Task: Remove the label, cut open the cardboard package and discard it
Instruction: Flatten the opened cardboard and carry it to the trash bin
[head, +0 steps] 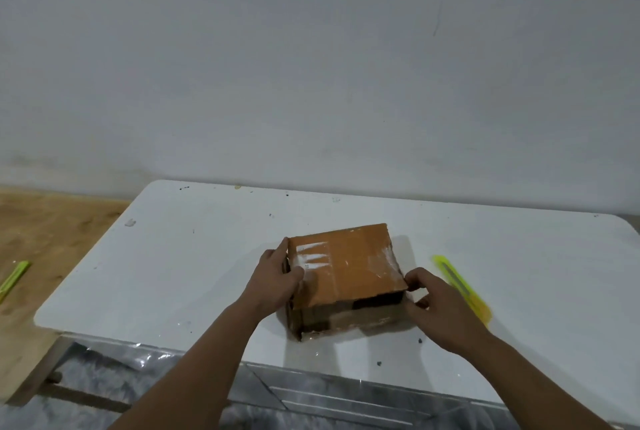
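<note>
From the head camera, a brown cardboard package (pixel 346 277) sits on a white bench (pixel 173 256), a little nearer the front edge than the wall and roughly at the middle of the bench's width. Its top is orange-brown with whitish torn remnants of a label (pixel 311 256) and shiny tape near the left side, and more pale residue along the right edge. The near right part of the top flap is lifted slightly, leaving a dark gap beneath it on the front face.

The left hand (pixel 277 277) grips the package's left side: the fingers wrap along the left wall and the thumb lies over the top edge by the label remnants. The right hand (pixel 436 305) is at the near right corner, its thumb and forefinger curled and apparently pinching the corner of the lifted flap; the picture is soft there, so the exact contact is hard to confirm. Both forearms reach in from the bottom of the picture.

A yellow-green utility knife (pixel 460 286) lies flat on the bench just right of the right hand, pointing diagonally away from the package; it is blurred and partly hidden by the hand. A second yellow-green strip-like object (pixel 14 279) lies on the wooden floor (pixel 52 229) at far left, well apart from the bench. The bench surface carries small dark specks and scraps. Below its front edge are clear plastic sheeting (pixel 114 357) and grey fuzzy material. A plain pale wall (pixel 311 66) fills the upper half.
</note>
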Action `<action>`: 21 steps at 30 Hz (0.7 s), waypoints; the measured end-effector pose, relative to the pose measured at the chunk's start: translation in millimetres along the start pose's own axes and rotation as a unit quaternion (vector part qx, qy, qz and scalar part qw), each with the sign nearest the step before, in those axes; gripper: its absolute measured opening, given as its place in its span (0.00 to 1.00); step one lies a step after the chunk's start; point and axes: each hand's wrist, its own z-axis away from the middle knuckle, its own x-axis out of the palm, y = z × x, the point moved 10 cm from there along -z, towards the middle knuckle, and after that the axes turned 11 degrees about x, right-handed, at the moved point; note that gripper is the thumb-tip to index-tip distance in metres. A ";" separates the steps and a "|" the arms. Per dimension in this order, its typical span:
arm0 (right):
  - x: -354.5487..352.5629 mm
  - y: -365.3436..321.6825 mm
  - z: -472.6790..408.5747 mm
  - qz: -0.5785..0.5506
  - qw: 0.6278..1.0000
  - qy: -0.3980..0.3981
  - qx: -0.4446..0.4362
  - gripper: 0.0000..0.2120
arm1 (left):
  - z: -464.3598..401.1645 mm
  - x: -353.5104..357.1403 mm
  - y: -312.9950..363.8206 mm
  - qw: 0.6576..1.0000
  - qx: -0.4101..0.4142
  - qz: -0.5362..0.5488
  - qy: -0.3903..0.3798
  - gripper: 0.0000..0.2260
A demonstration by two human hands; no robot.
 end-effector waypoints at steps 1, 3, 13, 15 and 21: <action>0.3 1.1 1.8 0.002 1.000 0.010 0.009 0.07 | -0.7 -0.8 0.2 1.000 0.004 -0.013 -0.005 0.32; 0.9 3.5 2.8 0.010 0.999 0.031 0.021 0.09 | -4.8 -0.2 -1.7 0.999 0.018 -0.034 -0.018 0.33; -5.9 20.3 -7.3 -0.004 0.989 0.104 0.103 0.21 | -34.3 2.4 -3.3 0.968 0.094 -0.227 -0.044 0.32; 5.0 26.3 -7.8 0.037 0.988 0.075 0.127 0.21 | -36.2 3.6 0.0 0.945 0.098 -0.308 -0.052 0.35; -4.0 6.7 -5.1 0.312 0.932 0.150 0.108 0.27 | -37.6 8.6 41.0 0.852 0.193 -0.486 0.022 0.37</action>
